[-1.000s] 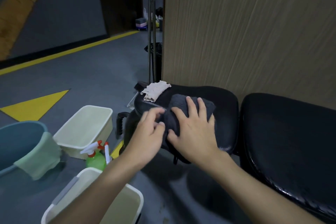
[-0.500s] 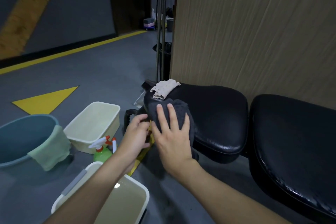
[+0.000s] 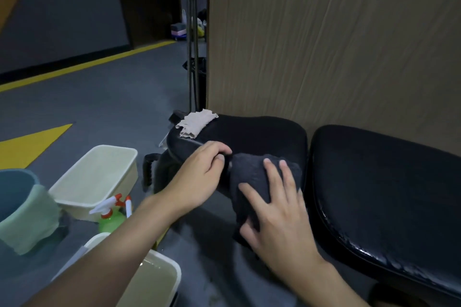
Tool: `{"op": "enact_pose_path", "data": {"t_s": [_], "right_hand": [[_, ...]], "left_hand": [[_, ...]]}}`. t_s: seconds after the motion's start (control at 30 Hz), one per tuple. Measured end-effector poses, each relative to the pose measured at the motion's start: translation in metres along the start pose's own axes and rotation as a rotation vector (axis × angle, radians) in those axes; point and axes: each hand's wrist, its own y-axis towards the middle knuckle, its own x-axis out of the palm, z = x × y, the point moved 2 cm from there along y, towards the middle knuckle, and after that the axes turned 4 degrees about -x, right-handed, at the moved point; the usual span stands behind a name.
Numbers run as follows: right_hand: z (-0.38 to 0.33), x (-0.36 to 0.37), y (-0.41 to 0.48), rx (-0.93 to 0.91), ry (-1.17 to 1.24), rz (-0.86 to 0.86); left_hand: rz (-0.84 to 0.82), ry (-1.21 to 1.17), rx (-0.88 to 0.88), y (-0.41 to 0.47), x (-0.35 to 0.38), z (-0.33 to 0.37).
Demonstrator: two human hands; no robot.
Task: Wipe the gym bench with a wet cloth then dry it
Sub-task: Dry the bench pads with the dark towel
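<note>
The gym bench has two black padded parts: a smaller seat pad (image 3: 259,132) and a larger, glossy pad (image 3: 389,182) to its right. A dark grey cloth (image 3: 249,177) hangs over the seat pad's near right edge. My right hand (image 3: 277,209) lies flat on the cloth with fingers spread, pressing it against the pad. My left hand (image 3: 202,177) pinches the cloth's left edge on top of the pad. A crumpled beige cloth (image 3: 195,123) rests on the seat pad's far left corner.
On the grey floor to the left stand two cream plastic tubs (image 3: 97,179) (image 3: 154,279), a green spray bottle (image 3: 112,217) and a blue bucket (image 3: 12,192) with a pale green cloth (image 3: 27,224) over its rim. A wood-grain wall (image 3: 324,45) rises behind the bench.
Both hands and the dark cloth have slid right, from the seat pad's left front to its near right edge. My left hand now pinches the cloth's edge.
</note>
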Motion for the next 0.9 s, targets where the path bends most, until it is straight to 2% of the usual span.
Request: {"op": "enact_pose_path", "data": {"t_s": [0.13,0.2,0.37,0.5,0.73,0.9], "right_hand": [[0.015,-0.014,-0.008,0.251,0.218,0.02],[0.015,-0.019,-0.001,0.29,0.268,-0.008],[0.032,-0.029,0.043,0.436,0.355,-0.021],[0.075,-0.019,0.096,0.518,0.329,-0.089],[0.151,-0.001,0.18,0.558,0.32,-0.314],[0.162,0.008,0.224,0.439,0.402,-0.475]], "left_hand": [[-0.186,0.266,0.08,0.018,0.019,0.007],[-0.237,0.362,0.087,0.028,0.026,0.008],[-0.283,0.47,0.047,0.058,0.032,0.006],[-0.289,0.572,0.017,0.068,0.035,0.003],[-0.263,0.644,0.014,0.062,0.042,0.0],[-0.216,0.639,0.031,0.062,0.045,-0.001]]}}
